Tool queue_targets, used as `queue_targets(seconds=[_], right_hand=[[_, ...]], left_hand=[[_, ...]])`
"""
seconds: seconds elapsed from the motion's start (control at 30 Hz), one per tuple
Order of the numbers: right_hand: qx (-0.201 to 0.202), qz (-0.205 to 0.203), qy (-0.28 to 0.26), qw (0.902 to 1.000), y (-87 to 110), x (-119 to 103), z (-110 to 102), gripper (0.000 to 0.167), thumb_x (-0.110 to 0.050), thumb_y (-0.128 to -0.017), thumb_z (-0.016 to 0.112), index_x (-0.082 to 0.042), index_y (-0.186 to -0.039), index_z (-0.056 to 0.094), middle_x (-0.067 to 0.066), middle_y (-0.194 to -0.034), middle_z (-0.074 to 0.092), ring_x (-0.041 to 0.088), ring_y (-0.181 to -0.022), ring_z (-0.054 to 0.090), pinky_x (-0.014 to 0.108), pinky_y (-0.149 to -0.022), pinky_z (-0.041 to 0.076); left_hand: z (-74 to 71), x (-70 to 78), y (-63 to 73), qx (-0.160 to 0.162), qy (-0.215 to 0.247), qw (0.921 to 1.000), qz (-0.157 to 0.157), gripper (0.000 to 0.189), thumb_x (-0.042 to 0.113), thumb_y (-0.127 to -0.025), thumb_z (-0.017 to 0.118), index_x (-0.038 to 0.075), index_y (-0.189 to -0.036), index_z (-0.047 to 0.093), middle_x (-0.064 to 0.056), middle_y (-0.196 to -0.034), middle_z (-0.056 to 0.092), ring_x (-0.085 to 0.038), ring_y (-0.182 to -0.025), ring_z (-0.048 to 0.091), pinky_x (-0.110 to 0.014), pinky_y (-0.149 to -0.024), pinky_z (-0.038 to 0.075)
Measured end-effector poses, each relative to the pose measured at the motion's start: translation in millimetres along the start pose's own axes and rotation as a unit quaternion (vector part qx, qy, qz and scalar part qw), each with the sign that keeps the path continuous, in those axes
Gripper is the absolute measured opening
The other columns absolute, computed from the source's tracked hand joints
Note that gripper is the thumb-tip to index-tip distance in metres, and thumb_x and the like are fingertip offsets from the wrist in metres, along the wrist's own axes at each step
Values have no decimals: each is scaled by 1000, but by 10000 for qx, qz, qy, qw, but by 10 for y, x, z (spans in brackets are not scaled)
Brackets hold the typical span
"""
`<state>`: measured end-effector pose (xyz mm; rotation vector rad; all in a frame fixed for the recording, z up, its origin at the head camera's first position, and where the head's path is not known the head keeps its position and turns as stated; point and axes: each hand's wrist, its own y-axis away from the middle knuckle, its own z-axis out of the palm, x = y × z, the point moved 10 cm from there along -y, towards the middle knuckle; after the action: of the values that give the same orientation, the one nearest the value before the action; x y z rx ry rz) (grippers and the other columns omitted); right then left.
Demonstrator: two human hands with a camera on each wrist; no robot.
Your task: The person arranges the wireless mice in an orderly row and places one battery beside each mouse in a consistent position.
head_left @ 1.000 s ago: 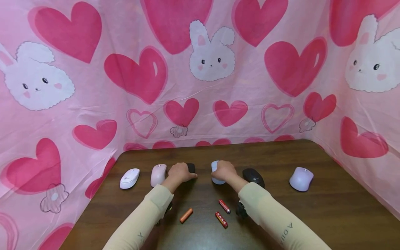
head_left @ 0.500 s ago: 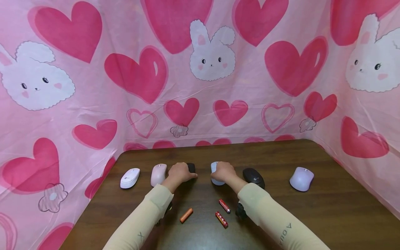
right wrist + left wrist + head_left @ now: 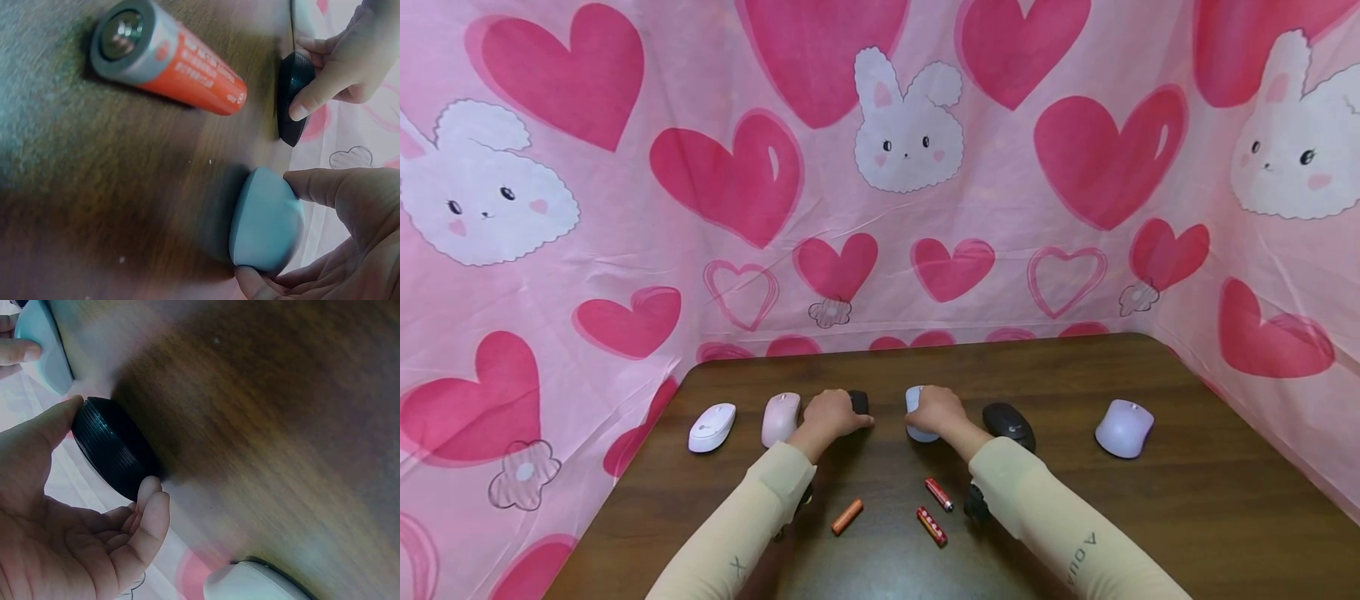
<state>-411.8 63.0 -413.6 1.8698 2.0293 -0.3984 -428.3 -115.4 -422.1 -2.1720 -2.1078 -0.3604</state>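
Near the table's middle, my left hand (image 3: 832, 414) grips a black computer mouse (image 3: 859, 403) by its sides. In the left wrist view the thumb presses one end of that ribbed black mouse (image 3: 115, 447) and curled fingers meet the other. To its right my right hand (image 3: 938, 411) holds a pale blue mouse (image 3: 916, 417). The right wrist view has thumb and fingers on opposite sides of the pale blue mouse (image 3: 269, 222). Both mice sit on the table. My palms and sleeves hide parts of them in the head view.
A white mouse (image 3: 711, 428) and a pink mouse (image 3: 781, 420) lie to the left. A second black mouse (image 3: 1009, 425) and a lilac mouse (image 3: 1124, 429) are to the right. Nearer me lie an orange battery (image 3: 847, 517) and two red batteries, one upper (image 3: 939, 494), one lower (image 3: 932, 527).
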Motion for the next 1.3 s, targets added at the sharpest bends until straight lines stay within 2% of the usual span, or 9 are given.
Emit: queue_targets(seconds=[0.47,0.97,1.3], right_hand=[[32,-18,60,10000,0,6,-12,41,-30,-78,78,4,-96,66,11,-86,63,27,-79,55,40,-70,49],[4,54,-11,10000,-1,5,-15,46,-34,-79,79,4,-101,65,13,-91,64,28,-83,57,41,-74,49],[-100,32,-88,9999,22,-12,-72,44,-34,-83,76,4,-101,66,13,-91,64,27,-81,59,40,-70,51]], left_hand=[[-2,16,15,-1,-28,10000,42,67,58,-73,76,-2,-101,67,-13,-87,62,-26,-73,56,-44,-67,51],[7,6,17,-52,-92,9999,39,67,59,-74,75,-1,-101,67,-13,-90,64,-26,-73,57,-44,-66,52],[8,9,15,-24,-106,9999,56,67,60,-74,75,-1,-101,67,-13,-90,64,-27,-74,57,-44,-66,51]])
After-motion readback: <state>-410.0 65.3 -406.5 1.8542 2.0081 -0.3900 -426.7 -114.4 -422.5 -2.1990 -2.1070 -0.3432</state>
